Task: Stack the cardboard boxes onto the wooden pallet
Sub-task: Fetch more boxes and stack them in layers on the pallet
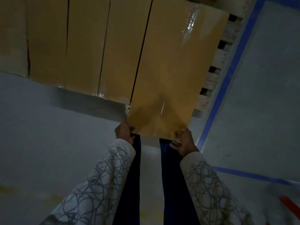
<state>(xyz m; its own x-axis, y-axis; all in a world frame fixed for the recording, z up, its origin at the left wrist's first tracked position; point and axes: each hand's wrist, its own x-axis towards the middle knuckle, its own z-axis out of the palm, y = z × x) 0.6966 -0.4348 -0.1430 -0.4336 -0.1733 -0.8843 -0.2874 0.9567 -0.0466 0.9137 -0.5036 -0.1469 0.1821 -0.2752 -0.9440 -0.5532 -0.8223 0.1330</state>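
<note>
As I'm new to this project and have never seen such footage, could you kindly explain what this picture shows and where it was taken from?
There is no machine here: a person wears a camera on the head, looking down at their own arms. The left hand and right hand each grip a near corner of a long cardboard box, fingers curled round its edge. It lies alongside a row of similar boxes, its near end sticking out further toward the person. Beneath, at the right, slats of the wooden pallet show. Blue tape marks the grey floor.
</note>
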